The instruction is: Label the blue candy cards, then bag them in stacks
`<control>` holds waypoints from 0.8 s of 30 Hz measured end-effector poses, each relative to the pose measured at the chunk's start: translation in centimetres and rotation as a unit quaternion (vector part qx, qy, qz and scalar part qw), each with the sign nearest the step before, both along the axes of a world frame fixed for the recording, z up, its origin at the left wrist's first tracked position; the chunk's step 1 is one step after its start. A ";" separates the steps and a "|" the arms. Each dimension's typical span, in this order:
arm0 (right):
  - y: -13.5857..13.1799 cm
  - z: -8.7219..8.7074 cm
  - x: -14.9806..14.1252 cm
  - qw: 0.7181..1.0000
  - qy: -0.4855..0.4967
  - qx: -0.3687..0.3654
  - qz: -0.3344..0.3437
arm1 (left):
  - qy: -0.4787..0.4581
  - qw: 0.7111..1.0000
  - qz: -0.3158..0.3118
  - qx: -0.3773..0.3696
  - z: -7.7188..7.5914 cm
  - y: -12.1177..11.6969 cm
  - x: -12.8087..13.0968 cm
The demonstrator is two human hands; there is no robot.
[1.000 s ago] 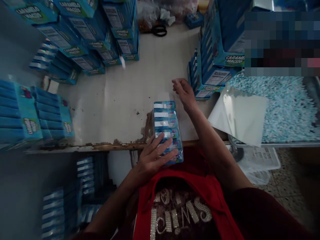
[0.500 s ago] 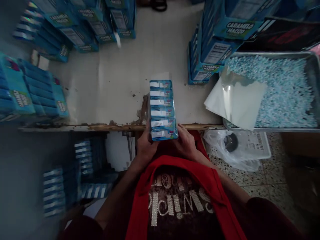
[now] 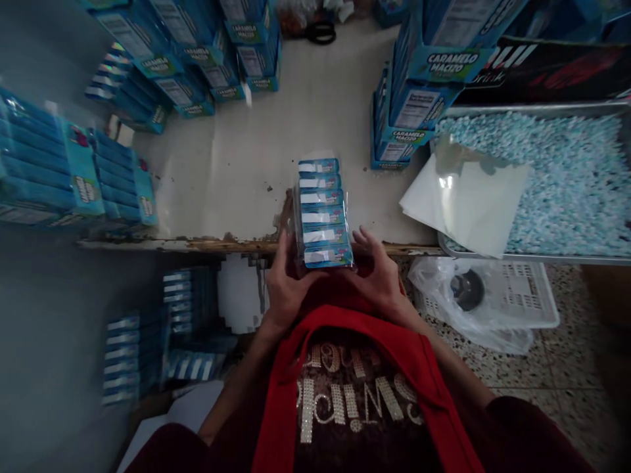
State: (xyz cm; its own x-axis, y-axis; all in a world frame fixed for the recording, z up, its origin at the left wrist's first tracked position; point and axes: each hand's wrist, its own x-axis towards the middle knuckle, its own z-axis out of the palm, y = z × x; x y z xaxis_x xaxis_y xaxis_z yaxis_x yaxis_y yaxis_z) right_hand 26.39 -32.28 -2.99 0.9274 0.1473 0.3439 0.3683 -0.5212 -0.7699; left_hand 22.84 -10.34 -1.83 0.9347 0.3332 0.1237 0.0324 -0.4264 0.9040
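Note:
A stack of small blue boxes (image 3: 323, 215) in clear plastic wrap lies at the table's front edge, its near end by my body. Loose film stands out along its sides. My left hand (image 3: 286, 284) is at the near left corner, fingers apart and thumb reaching toward the near end. On the other side, my right hand (image 3: 377, 276) has its fingers spread, with a small gap between them and the pack. Both thumbs are close to the near end; whether they touch the film I cannot tell.
Stacked blue boxes stand at the back left (image 3: 180, 56), left (image 3: 49, 157) and right (image 3: 411, 98). A metal tray (image 3: 522, 255) of blue-white candies has white sheets (image 3: 463, 203) over its corner. Black-handled scissors (image 3: 320, 33) lie at the back. Below right is a white basket (image 3: 532, 295).
Both hands have opened and moved slightly outward from the sides of the pack. The pack lies in nearly the same place; the view has shifted a little.

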 end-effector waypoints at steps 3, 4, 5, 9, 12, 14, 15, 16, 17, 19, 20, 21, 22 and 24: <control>-1.1 1.8 -0.2 0.995 -0.099 -0.017 -0.011 | -0.139 0.984 0.006 0.112 1.1 1.7 -0.8; -1.4 2.3 -0.2 0.990 -0.133 -0.042 0.002 | -0.182 0.968 -0.002 0.172 1.4 2.1 -1.0; -1.6 2.6 -0.2 0.985 -0.154 -0.070 0.020 | -0.217 0.948 -0.015 0.230 1.6 2.4 -1.2; -1.7 3.0 0.5 0.973 -0.183 -0.126 0.054 | -0.272 0.897 0.006 0.347 1.9 2.1 -0.7; -1.6 2.7 0.8 0.955 -0.256 -0.148 0.036 | -0.268 0.895 0.053 0.352 1.9 1.6 -0.3; -2.1 2.6 0.5 0.946 -0.269 -0.177 0.034 | -0.274 0.895 0.028 0.351 2.2 1.8 -0.7; -2.5 2.5 0.3 0.945 -0.265 -0.187 0.041 | -0.286 0.891 0.006 0.351 2.4 2.1 -1.2; -2.9 2.5 0.1 0.945 -0.259 -0.191 0.051 | -0.299 0.887 -0.023 0.351 2.5 2.6 -1.8; -3.4 2.6 -0.2 0.948 -0.253 -0.185 0.059 | -0.313 0.881 -0.055 0.350 2.7 3.1 -2.5; -4.3 2.8 -0.4 0.960 -0.235 -0.140 0.053 | -0.344 0.872 -0.104 0.333 2.9 4.1 -3.4; -4.5 2.9 -0.3 0.970 -0.214 -0.108 0.037 | -0.355 0.873 -0.111 0.315 2.8 4.5 -3.6; -4.6 2.8 -0.1 0.980 -0.185 -0.071 0.020 | -0.362 0.880 -0.104 0.291 2.7 4.6 -3.4; -4.5 2.7 0.5 0.988 -0.149 -0.029 0.007 | -0.359 0.893 -0.074 0.261 2.6 4.5 -3.0; -3.9 1.9 2.0 0.997 -0.060 0.055 0.015 | -0.307 0.934 0.013 0.181 2.3 3.4 -1.3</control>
State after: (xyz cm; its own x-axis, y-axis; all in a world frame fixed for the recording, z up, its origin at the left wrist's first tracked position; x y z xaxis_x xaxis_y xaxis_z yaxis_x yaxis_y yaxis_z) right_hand 28.42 -36.16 -1.06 0.8738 0.1303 0.4685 0.4763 -0.4237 -0.7705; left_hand 21.54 -6.92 0.44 0.6428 0.1864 0.7430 -0.4305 -0.7144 0.5517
